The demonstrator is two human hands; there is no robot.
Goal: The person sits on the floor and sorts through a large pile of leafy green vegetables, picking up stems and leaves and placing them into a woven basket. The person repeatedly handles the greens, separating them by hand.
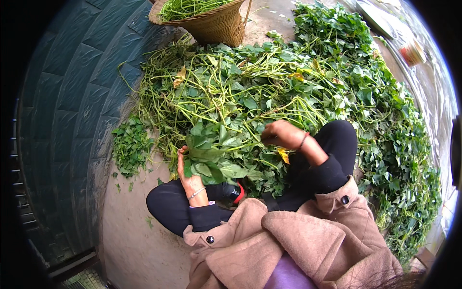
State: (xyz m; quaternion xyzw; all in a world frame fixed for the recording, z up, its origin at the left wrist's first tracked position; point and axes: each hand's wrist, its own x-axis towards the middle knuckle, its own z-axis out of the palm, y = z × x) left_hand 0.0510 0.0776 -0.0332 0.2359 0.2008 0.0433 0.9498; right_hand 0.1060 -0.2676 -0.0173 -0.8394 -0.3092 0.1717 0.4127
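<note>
My left hand [186, 174] is closed around a bunch of green leaves [207, 153], its fingers partly hidden behind them. Pale stems run from the bunch toward my right hand [285, 135]. That hand is closed in a pinch at the stem ends, with its fingertips turned down and partly out of sight. Under and beyond both hands spreads a big heap of leafy vines [231, 91], tangled with long light-green stalks and a few yellow leaves. One yellow leaf [283, 154] lies just below my right hand.
A woven basket [219, 26] filled with green stalks stands at the far side. To the left, a small pile of leaves [131, 147] lies on the concrete floor [139, 231] beside a dark tiled wall [72, 96]. A red-and-white tub [412, 53] is at far right. My bent knees flank the work.
</note>
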